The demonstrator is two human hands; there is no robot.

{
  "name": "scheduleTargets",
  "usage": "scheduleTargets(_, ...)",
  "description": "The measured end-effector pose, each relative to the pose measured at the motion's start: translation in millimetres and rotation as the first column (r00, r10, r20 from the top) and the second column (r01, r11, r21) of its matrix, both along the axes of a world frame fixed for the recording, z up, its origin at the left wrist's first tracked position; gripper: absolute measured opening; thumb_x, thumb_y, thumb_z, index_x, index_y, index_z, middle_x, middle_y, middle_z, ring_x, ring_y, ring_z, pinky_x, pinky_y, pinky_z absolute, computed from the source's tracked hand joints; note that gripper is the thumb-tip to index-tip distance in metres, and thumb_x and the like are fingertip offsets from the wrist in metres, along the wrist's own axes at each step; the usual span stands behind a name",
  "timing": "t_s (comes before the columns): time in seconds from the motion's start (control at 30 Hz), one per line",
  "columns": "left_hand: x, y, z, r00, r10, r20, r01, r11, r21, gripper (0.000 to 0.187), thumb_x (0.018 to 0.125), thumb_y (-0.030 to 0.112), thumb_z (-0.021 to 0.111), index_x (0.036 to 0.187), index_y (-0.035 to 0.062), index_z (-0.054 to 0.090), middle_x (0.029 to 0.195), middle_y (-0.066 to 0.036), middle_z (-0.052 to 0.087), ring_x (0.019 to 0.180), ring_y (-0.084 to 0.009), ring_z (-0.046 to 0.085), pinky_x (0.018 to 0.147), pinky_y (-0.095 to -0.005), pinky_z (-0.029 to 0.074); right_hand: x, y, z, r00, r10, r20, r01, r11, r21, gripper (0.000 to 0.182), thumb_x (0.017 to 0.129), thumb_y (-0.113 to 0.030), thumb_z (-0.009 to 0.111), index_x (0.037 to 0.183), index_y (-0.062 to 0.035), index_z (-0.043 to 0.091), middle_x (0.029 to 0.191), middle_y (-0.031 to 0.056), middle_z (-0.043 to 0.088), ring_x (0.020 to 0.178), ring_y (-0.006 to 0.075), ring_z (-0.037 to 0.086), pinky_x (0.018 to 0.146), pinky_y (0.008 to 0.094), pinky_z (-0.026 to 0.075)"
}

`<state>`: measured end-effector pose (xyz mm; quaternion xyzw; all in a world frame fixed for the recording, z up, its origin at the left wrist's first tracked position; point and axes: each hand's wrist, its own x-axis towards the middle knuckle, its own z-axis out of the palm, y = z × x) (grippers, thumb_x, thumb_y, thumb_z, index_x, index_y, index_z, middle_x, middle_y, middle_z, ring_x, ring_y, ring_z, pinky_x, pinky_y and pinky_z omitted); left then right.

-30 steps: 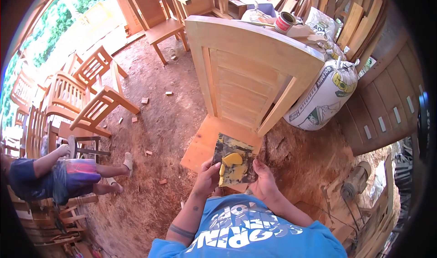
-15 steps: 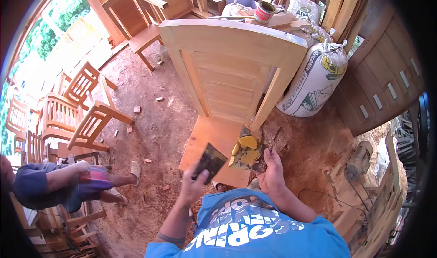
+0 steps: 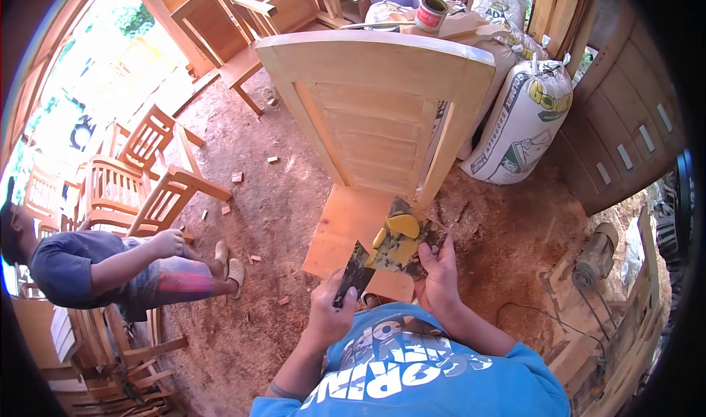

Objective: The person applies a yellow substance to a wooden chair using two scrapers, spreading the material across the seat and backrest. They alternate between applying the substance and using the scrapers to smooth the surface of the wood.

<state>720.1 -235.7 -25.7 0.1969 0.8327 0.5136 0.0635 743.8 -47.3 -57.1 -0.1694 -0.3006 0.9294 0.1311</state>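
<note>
The left hand (image 3: 329,315) is closed around the handle of a putty scraper (image 3: 354,272), its dark, smeared blade angled up toward the board held beside it. The right hand (image 3: 439,281) is clamped on a small mixing board (image 3: 402,243), thumb over its near edge; the board is grimy and dark, carrying lumps of yellow wood filler (image 3: 398,229), one rounded blob near its far end and a flatter smear below. The blade's tip touches or nearly touches the board's left edge. Both are held over the front edge of the seat of an unfinished wooden chair (image 3: 375,115), whose pale slatted back rises just beyond the hands.

The chair stands on a reddish dirt floor (image 3: 272,196) littered with wood offcuts. A printed white sack (image 3: 523,126) leans right of the chair back, and a tin can (image 3: 430,14) sits on clutter behind it. More bare wooden chairs (image 3: 140,174) stand at the left, where another person (image 3: 110,270) bends forward.
</note>
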Motion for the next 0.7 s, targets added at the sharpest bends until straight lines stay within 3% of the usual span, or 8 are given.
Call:
scheduleTargets(0.1,-3.9,1.2,9.5,0.997,-0.030,-0.067,0.028,0.999,-0.040,0.032,0.081,-0.002,0.056,0.112,-0.0070,0.060,0.091,-0.020,0.066,0.081,-0.0289,0.066,0.076,-0.0343,0.051,2.6,1.6,-2.7,1.000,0.006,-0.016,-0.006,0.999,0.037,0.043,0.099,-0.002,0.046,0.138,-0.0099,0.031,0.130,0.0106,0.051,0.116,0.0211,0.056,0.097,0.0383,0.050)
scheduleTargets(0.2,-3.8,-0.4,25.4,0.996,-0.088,0.033,0.091,0.988,-0.123,0.034,0.079,-0.003,0.056,0.113,-0.0069,0.059,0.090,-0.020,0.065,0.079,-0.0322,0.066,0.073,-0.0357,0.051,3.4,1.7,-5.3,1.000,-0.006,-0.024,0.009,0.992,0.125,0.040,0.098,-0.001,0.046,0.135,-0.0082,0.032,0.126,0.0105,0.050,0.113,0.0174,0.054,0.098,0.0346,0.047)
scheduleTargets(0.3,-4.0,4.0,34.1,0.984,-0.152,-0.094,0.134,0.976,-0.172,0.036,0.078,-0.004,0.055,0.114,-0.0070,0.059,0.091,-0.021,0.064,0.076,-0.0358,0.066,0.068,-0.0375,0.051,6.3,1.9,-7.3,0.999,-0.013,-0.031,0.019,0.977,0.214,0.040,0.098,-0.002,0.048,0.134,-0.0078,0.032,0.124,0.0107,0.051,0.110,0.0170,0.055,0.097,0.0341,0.047)
scheduleTargets(0.37,-3.8,7.0,38.2,0.981,-0.180,-0.079,0.152,0.950,-0.271,0.038,0.076,-0.004,0.056,0.115,-0.0067,0.059,0.092,-0.022,0.064,0.077,-0.0378,0.065,0.067,-0.0390,0.051,8.9,2.2,-8.9,1.000,-0.012,-0.029,0.019,0.971,0.239,0.042,0.098,-0.004,0.050,0.136,-0.0081,0.032,0.124,0.0112,0.052,0.110,0.0192,0.057,0.095,0.0360,0.050)
scheduleTargets(0.47,-4.3,8.1,44.2,0.973,-0.228,-0.029,0.200,0.904,-0.379,0.042,0.075,-0.003,0.056,0.117,-0.0066,0.059,0.092,-0.022,0.063,0.078,-0.0397,0.064,0.066,-0.0421,0.052,11.1,2.9,-5.9,1.000,-0.009,-0.003,0.009,0.942,0.335,0.036,0.098,-0.003,0.049,0.131,-0.0055,0.035,0.118,0.0091,0.052,0.106,0.0139,0.052,0.096,0.0303,0.044)
scheduleTargets(0.6,-7.3,13.1,54.3,0.961,-0.271,0.056,0.262,0.824,-0.502,0.046,0.074,0.002,0.057,0.119,-0.0070,0.057,0.089,-0.022,0.062,0.078,-0.0398,0.063,0.067,-0.0449,0.051,12.0,2.6,-9.9,1.000,-0.004,-0.009,0.006,0.940,0.340,0.035,0.098,-0.003,0.049,0.131,-0.0056,0.036,0.118,0.0087,0.052,0.106,0.0137,0.051,0.096,0.0293,0.043)
scheduleTargets(0.7,-10.6,16.9,53.1,0.955,-0.294,0.042,0.274,0.819,-0.503,0.046,0.074,0.005,0.057,0.118,-0.0070,0.057,0.089,-0.023,0.061,0.077,-0.0400,0.062,0.069,-0.0462,0.051,12.3,3.9,-13.9,1.000,0.013,0.003,-0.013,0.943,0.333,0.036,0.098,-0.003,0.049,0.131,-0.0053,0.036,0.119,0.0088,0.052,0.107,0.0136,0.051,0.096,0.0294,0.043)
